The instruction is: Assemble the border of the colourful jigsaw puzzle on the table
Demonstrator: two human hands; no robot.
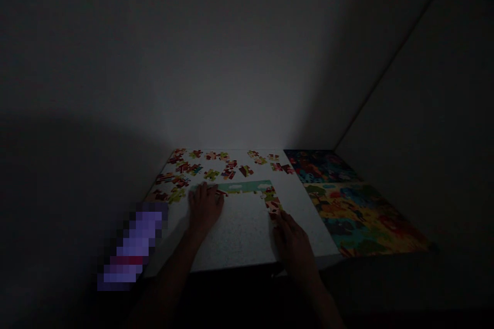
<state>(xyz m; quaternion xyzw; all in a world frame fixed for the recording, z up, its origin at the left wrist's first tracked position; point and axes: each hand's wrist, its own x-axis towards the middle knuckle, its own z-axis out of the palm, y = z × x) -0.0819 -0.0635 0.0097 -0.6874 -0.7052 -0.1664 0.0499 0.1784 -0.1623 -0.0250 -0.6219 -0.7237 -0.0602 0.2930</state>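
The scene is dim. My left hand [204,206] rests palm down with its fingers on the left end of a joined strip of jigsaw pieces [243,187], which shows green and sky blue. That strip turns down at its right end into a short column of joined pieces [272,203]. My right hand [292,248] lies flat just below this column, with its fingertips at or near the lowest piece. Neither hand visibly holds a piece. Several loose jigsaw pieces [204,169] lie scattered beyond and to the left of the strip.
Two colourful printed puzzle pictures [363,218] lie side by side on the right of the white table [241,231]. Walls rise behind and to the right. A pixelated purple blur [131,249] covers something at the lower left, beside the table's left edge.
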